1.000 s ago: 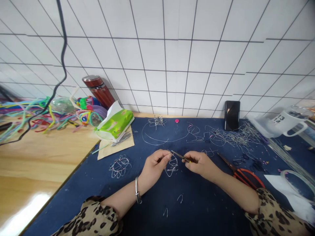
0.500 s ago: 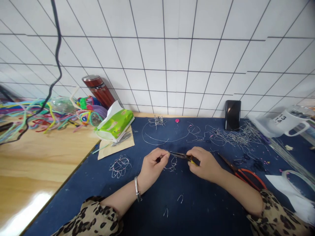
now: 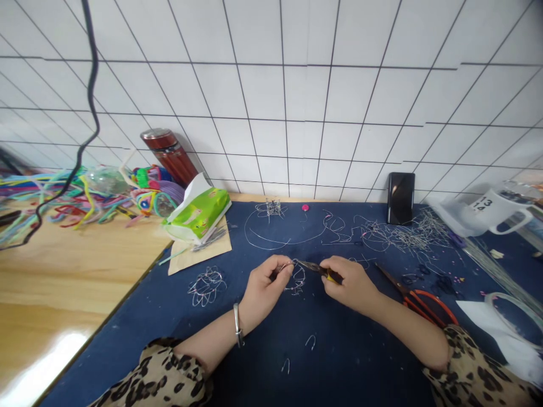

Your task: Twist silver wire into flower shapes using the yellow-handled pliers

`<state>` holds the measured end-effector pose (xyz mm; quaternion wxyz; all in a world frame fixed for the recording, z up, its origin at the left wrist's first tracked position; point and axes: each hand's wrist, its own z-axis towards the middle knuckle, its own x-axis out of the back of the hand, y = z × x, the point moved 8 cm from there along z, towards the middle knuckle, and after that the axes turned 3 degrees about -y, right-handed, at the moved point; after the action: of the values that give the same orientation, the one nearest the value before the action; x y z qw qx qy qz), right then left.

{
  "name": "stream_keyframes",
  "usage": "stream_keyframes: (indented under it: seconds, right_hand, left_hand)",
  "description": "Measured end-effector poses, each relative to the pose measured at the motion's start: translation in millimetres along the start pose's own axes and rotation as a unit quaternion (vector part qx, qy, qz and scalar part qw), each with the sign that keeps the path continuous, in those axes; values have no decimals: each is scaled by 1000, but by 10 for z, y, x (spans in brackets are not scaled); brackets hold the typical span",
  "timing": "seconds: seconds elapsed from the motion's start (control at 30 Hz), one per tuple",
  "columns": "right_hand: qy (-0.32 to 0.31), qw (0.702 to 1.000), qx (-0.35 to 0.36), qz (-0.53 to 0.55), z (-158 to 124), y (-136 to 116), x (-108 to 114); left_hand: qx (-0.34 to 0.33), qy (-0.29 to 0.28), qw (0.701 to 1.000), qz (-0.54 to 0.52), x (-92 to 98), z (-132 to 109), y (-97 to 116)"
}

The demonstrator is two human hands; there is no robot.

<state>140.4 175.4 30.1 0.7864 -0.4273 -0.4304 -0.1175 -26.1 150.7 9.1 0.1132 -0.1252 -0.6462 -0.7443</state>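
My left hand (image 3: 266, 287) pinches a small looped piece of silver wire (image 3: 297, 281) above the blue cloth (image 3: 263, 345). My right hand (image 3: 350, 282) is closed round small pliers (image 3: 314, 267) with yellow-and-black handles. The plier tips touch the wire beside my left fingertips. A finished flower-shaped wire piece (image 3: 206, 285) lies on the cloth to the left of my hands. Two short bent wire scraps (image 3: 311, 340) lie nearer to me.
Red-handled scissors (image 3: 418, 301) lie right of my right hand. A tangle of wire bits (image 3: 399, 236), a black phone (image 3: 401, 198) and a white mug (image 3: 494, 210) sit at the back right. A green tissue pack (image 3: 198, 215), a red flask (image 3: 168, 155) and coloured pipe cleaners (image 3: 63, 195) are at the left.
Both hands stayed together over the cloth. The pliers shifted slightly against the wire loop, and my right hand moved a little left and up.
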Motion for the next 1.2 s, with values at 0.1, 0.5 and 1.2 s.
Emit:
stream_keyframes:
  seconds: [0.1,0.5,1.2]
  right_hand:
    - [4,1000,6,-1,-4,-9,2]
    - [32,997,57,-39,-14,-48,10]
    - [34,996,72,-45,-39,-21,-36]
  left_hand:
    - [-7,-19,1000,-21,-27,-9,32]
    - [-86,15,996,-3,82,15,189]
    - [-16,12,987,-161,33,71,-51]
